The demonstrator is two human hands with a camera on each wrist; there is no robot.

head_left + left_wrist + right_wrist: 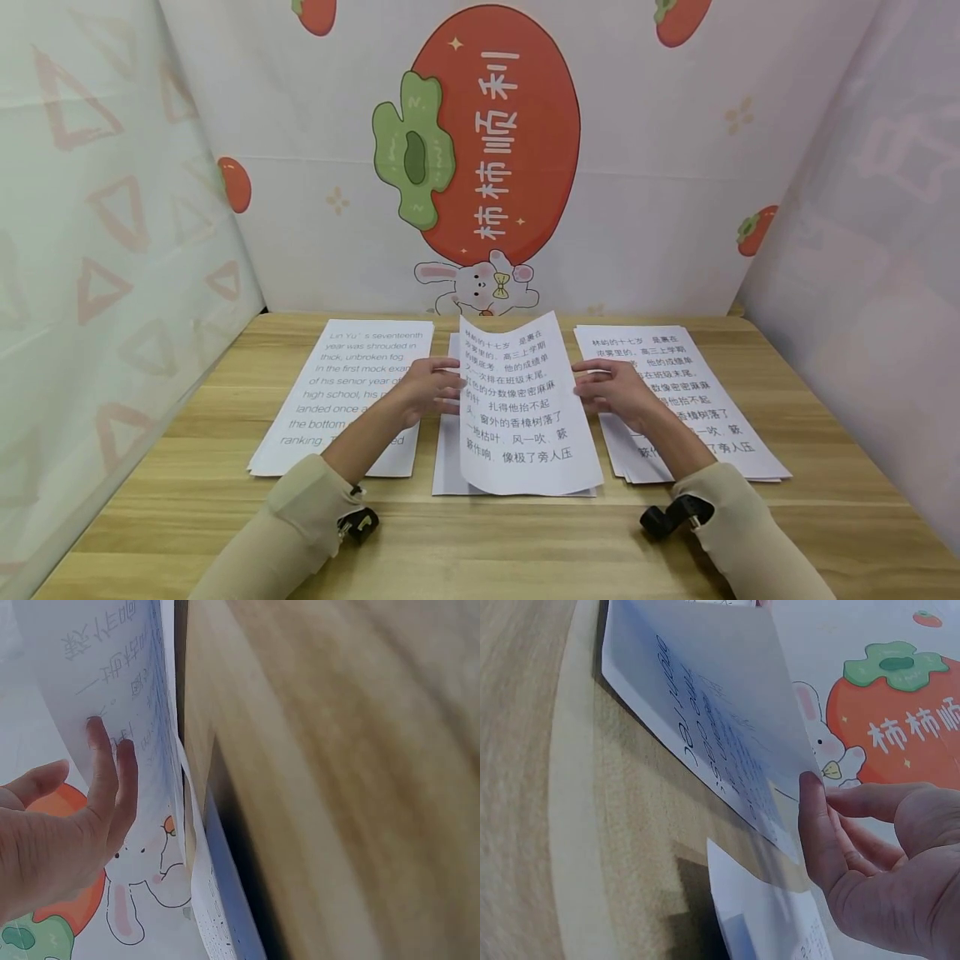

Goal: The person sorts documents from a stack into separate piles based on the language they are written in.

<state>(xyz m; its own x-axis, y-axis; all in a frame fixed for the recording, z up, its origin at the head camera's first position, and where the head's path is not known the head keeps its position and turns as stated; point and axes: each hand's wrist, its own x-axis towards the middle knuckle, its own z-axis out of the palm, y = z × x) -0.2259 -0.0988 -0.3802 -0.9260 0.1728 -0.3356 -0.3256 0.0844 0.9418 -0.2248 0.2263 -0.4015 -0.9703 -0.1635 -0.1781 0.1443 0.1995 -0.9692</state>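
A sheet of paper (517, 408) printed with Chinese text is raised at the middle of the table, bowed, its sides curling up. My right hand (611, 387) pinches its right edge between thumb and forefinger, as the right wrist view shows at the paper edge (780, 690). On the left side, my left hand (431, 387) has its fingers extended against the back of the sheet; in the left wrist view the thumb (45, 780) stands apart from them. Under the raised sheet lies another greyish-white sheet (447, 467), mostly covered.
A stack of English-printed sheets (337, 375) lies at the left, partly under my left forearm. Another stack, with Chinese text (705, 400), lies at the right under my right forearm. Behind the wooden table (495, 550) hangs a cloth backdrop (637, 208) with a persimmon print.
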